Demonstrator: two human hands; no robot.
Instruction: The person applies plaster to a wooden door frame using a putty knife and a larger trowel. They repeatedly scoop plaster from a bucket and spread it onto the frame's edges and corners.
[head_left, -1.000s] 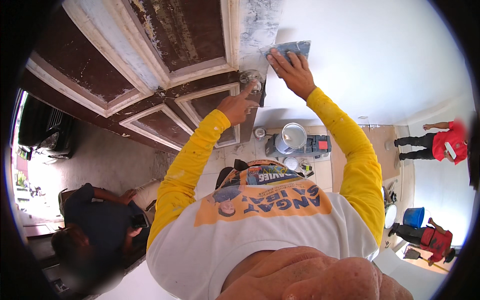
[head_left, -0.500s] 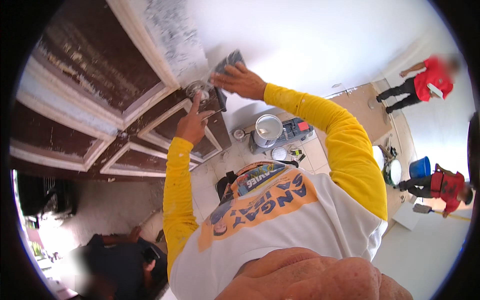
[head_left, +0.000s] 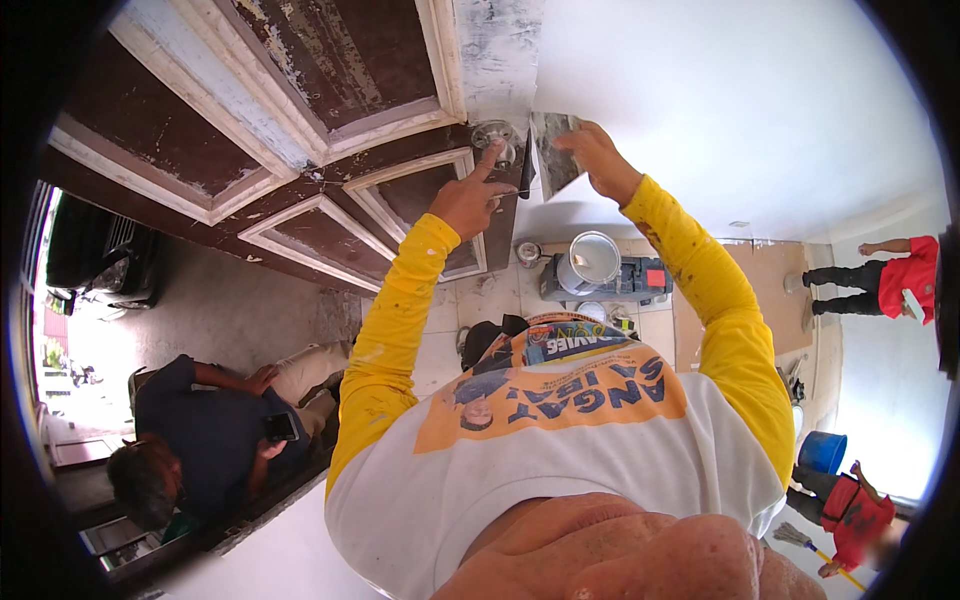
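the left hand [head_left: 466, 196] is raised to the edge of the dark brown panelled wooden door [head_left: 300, 120], index finger extended onto the round silver metal door knob [head_left: 495, 135], other fingers loosely curled, holding nothing. the right hand [head_left: 598, 160] is closed around a flat grey sheet of sandpaper [head_left: 553, 150], pressed against the white wall [head_left: 720, 100] just beside the knob. on the floor below stands a white open paint bucket [head_left: 592, 262]. a seated person in a dark shirt [head_left: 205, 430] is at lower left.
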